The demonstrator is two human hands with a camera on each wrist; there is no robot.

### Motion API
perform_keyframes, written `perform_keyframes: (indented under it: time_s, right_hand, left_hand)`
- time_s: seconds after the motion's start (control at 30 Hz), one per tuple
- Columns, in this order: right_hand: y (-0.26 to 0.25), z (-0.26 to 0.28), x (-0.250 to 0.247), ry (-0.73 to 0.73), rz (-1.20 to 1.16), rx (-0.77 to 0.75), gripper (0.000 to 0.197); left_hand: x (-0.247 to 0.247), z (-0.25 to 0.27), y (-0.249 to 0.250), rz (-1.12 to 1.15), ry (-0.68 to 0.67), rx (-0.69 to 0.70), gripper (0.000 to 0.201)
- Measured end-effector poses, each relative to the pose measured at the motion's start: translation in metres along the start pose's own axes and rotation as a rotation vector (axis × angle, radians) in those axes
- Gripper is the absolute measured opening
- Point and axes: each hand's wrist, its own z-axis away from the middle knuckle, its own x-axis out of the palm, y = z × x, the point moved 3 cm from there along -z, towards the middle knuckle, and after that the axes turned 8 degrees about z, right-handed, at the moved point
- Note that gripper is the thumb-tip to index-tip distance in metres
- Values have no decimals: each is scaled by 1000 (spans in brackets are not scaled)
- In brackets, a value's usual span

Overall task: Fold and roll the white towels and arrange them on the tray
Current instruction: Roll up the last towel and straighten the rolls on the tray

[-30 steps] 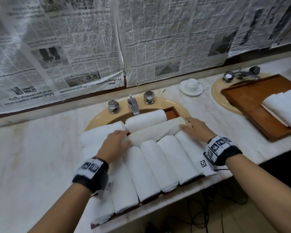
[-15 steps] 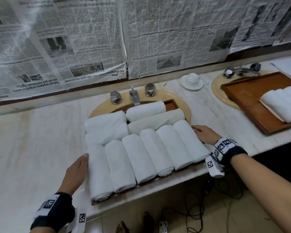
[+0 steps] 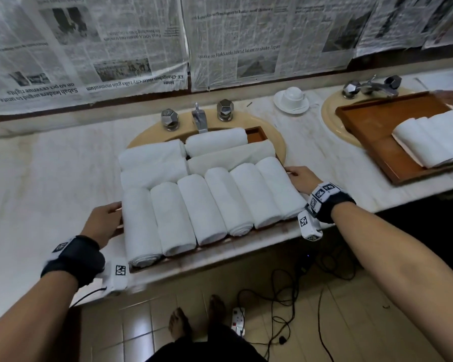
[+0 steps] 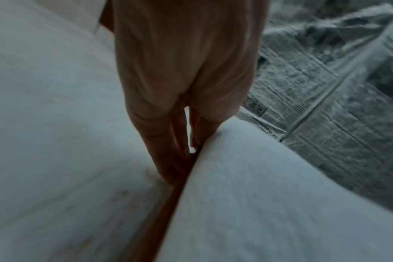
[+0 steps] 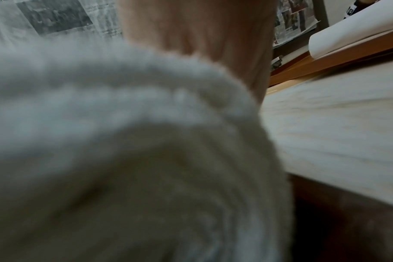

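Observation:
A brown wooden tray (image 3: pixel 256 133) sits over the sink, packed with several rolled white towels (image 3: pixel 202 207): a front row lying side by side and more rolls across the back. My left hand (image 3: pixel 107 220) is at the tray's left side, thumb and fingers pinching its rim (image 4: pixel 164 212) beside the leftmost towel (image 4: pixel 247 195). On the tray's right side, my right hand (image 3: pixel 300 178) holds the edge, with its fingers tucked out of sight. In the right wrist view a towel end (image 5: pixel 123 141) fills most of the picture and hides the fingers.
A second wooden tray (image 3: pixel 372 126) with more rolled towels stands over the right sink. A white cup and saucer (image 3: pixel 292 99) sit between the sinks. The faucet (image 3: pixel 199 121) stands just behind the full tray. Cables and a power strip (image 3: pixel 238 320) lie on the floor.
Both hands left the back towels and moved out to the tray's left and right edges. The left hand now closes on the rim.

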Motion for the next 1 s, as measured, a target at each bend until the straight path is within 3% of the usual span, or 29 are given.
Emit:
perform_keyframes:
  time_s: [0.33,0.53,0.77,1.0]
  right_hand:
    - [12,19,18,16,-81,30,43]
    - [-12,49,39,13,-80,3,38]
    - [-63,77,80,26,-86,-74,38]
    - [-155,114,137,0,-165,-149,35]
  left_hand:
    - [-22,-4,-12,12,41,-19,35]
    - [-61,11,-23,4,32,-2,33]
    - [-143,47,-34,11,59,24,36]
    - [-246,70,-37,-21,124,46,42]
